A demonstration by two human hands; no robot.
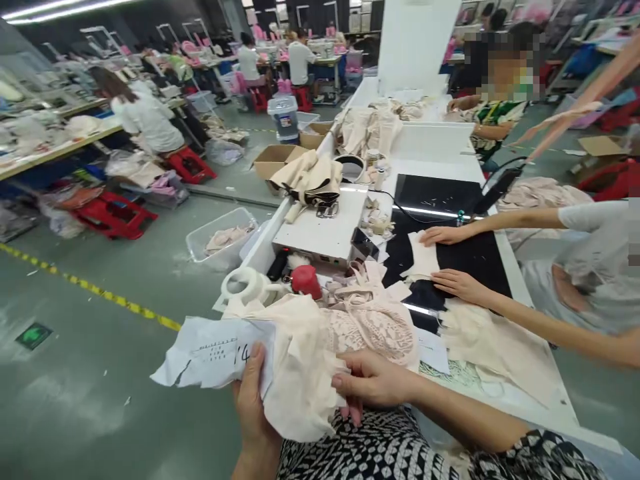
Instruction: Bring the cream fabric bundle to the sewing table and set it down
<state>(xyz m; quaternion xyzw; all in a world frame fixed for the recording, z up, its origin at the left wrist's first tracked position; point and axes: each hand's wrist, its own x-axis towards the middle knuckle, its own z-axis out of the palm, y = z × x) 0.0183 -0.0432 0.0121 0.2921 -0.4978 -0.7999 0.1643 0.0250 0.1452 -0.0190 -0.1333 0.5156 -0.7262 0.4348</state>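
Left hand (253,407) grips a bundle of cream fabric pieces (300,373) from below, thumb pressed on a white paper tag (215,350) with handwriting (reads "14" or close). Fingers are closed around the bundle; fingertips hidden behind the cloth. Right hand (373,381) clamps the same bundle from the right side, fingers curled shut over the fabric edge, thumb on top. The bundle hangs off the near left corner of the counter (505,267), over the person's patterned lap. Pink lace pieces (380,327) lie just behind it at the near edge.

Co-worker on the right edge: two hands (443,235) flat on a pale cut piece (423,257) on the black mat (450,200). White machine box (325,230) sits at the left edge, red knob (306,280) and tape roll (245,283) just in front of it. Clear bin (223,237) stands on the floor beside the left edge.
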